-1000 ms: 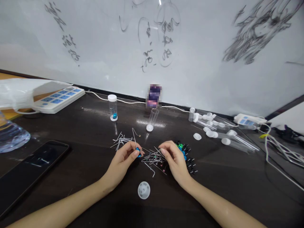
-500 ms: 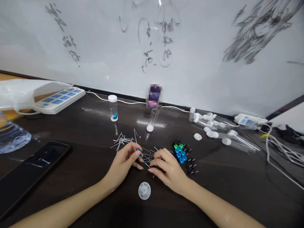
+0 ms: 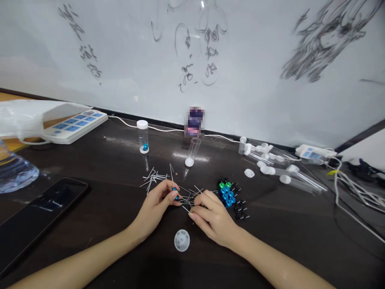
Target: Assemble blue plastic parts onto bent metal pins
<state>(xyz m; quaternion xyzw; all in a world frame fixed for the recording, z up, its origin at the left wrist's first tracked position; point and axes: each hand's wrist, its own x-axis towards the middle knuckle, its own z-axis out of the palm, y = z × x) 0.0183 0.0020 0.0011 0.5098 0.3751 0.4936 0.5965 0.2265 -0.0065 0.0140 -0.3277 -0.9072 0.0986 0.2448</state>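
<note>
My left hand pinches a small blue spool-like piece between thumb and fingertips. A thin bent metal wire rises from that piece, its hooked tip pointing away. Opposite it, my right hand grips a short thin metal pin whose end pokes out to the left. Under and between the hands lies a scatter of thin wires. More bent wires lie beyond my left hand. Beside my right hand sit blue spools, green ones and black pieces with metal pins.
A translucent round cap lies near me. Farther back stand a capped clear tube and an uncapped tube. Clear tubes and white caps pile at the right. A phone and a power strip are left.
The fingers of my left hand have drawn in slightly below the blue spool. My right hand has shifted very little, with the pin still in its fingers.
</note>
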